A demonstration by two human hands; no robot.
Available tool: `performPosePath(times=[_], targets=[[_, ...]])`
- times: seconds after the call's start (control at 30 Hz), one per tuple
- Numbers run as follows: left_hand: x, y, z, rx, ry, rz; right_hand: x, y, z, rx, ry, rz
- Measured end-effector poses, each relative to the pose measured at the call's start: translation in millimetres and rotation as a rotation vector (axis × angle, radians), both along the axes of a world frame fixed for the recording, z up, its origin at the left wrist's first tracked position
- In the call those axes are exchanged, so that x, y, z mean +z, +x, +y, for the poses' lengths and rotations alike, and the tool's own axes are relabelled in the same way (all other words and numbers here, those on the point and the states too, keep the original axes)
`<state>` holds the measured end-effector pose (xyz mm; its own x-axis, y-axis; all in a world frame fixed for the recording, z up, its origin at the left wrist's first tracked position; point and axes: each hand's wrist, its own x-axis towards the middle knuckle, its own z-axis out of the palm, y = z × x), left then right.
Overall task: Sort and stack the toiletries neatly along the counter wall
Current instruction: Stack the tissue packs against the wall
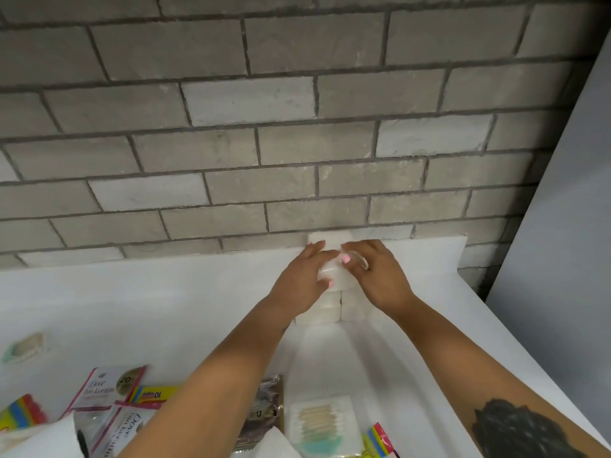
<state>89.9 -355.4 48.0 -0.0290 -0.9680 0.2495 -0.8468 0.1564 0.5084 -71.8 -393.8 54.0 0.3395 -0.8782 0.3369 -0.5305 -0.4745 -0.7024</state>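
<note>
Both hands meet at the far side of the white desk [165, 292], against the grey brick wall [264, 127]. Left hand [305, 279] and right hand [377, 276] together pinch a small clear packet [334, 274], fingers curled around it, on top of a stack of white packets [330, 312] touching the wall. Near the bottom edge lie more toiletries: pink-edged sachets [102, 388], a cotton swab pack [324, 428], colourful packs [21, 413].
</note>
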Motion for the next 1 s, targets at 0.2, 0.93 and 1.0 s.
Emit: performPosePath(times=[0.2,0.93,1.0], targets=[[-4,-2,-7,0.035,0.007,-0.128,-7,-3,-6,0.061,-0.056,0.23],[-11,-5,-13,0.113,0.058,-0.346,-26,5,-12,-0.03,-0.196,0.361],[-10,-5,-13,0.111,0.069,-0.358,-25,5,-11,-0.041,-0.209,0.385]])
